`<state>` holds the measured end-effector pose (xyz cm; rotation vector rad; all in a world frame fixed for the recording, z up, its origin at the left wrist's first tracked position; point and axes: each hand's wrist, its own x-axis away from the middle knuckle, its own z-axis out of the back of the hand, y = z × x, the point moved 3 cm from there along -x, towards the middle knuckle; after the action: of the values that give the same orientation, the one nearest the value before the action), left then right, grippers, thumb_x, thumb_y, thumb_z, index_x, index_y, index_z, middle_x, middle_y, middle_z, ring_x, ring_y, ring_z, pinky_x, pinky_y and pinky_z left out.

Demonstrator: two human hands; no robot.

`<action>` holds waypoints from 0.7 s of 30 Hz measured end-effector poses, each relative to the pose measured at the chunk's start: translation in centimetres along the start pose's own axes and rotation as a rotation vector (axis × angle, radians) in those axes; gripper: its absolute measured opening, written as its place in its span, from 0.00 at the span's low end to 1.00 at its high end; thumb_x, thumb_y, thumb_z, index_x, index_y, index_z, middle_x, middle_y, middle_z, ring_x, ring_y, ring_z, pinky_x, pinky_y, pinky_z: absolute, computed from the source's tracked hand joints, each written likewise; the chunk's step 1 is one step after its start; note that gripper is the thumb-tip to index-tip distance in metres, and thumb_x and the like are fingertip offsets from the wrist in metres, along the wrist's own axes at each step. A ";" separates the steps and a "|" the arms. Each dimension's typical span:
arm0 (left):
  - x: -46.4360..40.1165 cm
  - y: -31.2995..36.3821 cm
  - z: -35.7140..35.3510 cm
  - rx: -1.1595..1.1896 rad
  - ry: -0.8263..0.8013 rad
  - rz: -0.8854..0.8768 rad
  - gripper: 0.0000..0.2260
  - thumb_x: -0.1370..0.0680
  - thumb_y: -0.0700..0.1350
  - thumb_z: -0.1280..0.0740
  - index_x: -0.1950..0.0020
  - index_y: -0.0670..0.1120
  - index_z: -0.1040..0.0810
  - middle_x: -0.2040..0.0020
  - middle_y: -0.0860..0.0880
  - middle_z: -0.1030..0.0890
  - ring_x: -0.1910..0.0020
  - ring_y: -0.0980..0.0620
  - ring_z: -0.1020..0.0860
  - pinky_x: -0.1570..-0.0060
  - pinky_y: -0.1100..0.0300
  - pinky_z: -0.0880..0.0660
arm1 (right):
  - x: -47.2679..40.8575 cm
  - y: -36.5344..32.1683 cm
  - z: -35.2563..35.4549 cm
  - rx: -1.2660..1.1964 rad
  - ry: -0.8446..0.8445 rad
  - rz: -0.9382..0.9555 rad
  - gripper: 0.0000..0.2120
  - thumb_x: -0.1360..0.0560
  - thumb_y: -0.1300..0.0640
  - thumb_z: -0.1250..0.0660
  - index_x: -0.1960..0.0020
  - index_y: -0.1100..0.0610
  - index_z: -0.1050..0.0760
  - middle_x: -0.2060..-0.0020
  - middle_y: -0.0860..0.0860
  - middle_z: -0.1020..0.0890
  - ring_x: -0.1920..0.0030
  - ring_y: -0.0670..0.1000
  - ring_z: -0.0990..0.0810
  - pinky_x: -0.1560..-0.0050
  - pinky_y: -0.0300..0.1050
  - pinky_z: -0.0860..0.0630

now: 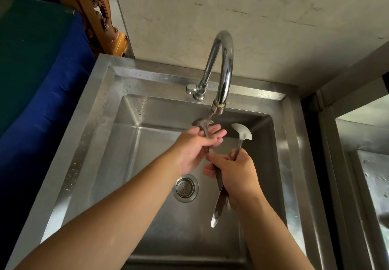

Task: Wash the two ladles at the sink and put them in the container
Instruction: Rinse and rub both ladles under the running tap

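Here both hands (214, 156) hold unmarked ladles (242, 132).

A pale wall (242, 6) rises at the back, off-white and marked with dark scuffs and faint stains. At the upper left stands a piece of carved wooden furniture (99, 15) — orange-brown, with scrollwork — touching the wall's edge. Beside it, filling the left side, lies a blue cloth (48, 84) under a dark green sheet (29, 44). On the right, a metal frame (328, 135) borders a shiny steel surface (374, 183) — wet with drops. The light is soft and even.
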<state>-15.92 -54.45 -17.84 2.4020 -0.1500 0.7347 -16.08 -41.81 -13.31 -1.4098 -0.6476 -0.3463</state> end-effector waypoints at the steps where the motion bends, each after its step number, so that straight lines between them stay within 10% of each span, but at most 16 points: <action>1: 0.3 -0.5 0.0 -0.008 -0.021 0.000 0.21 0.23 0.24 0.38 0.32 0.37 0.29 0.39 0.46 0.16 0.40 0.49 0.17 0.39 0.57 0.21 | 0.0 0.0 0.1 -0.006 0.001 -0.005 0.16 0.28 0.66 0.24 0.47 0.65 0.29 0.57 0.68 0.16 0.67 0.56 0.12 0.67 0.44 0.17; 21: -0.2 1.6 0.5 -0.083 0.123 0.014 0.20 0.20 0.54 0.33 0.43 0.36 0.20 0.51 0.37 0.14 0.56 0.42 0.13 0.61 0.56 0.17 | 1.1 3.2 1.5 -0.091 -0.039 -0.006 0.19 0.27 0.70 0.26 0.58 0.57 0.36 0.65 0.60 0.16 0.69 0.55 0.15 0.64 0.50 0.17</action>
<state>-16.30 -56.04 -17.43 2.2720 -0.1447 0.8636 -13.68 -39.68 -15.12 -1.5046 -0.6748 -0.3578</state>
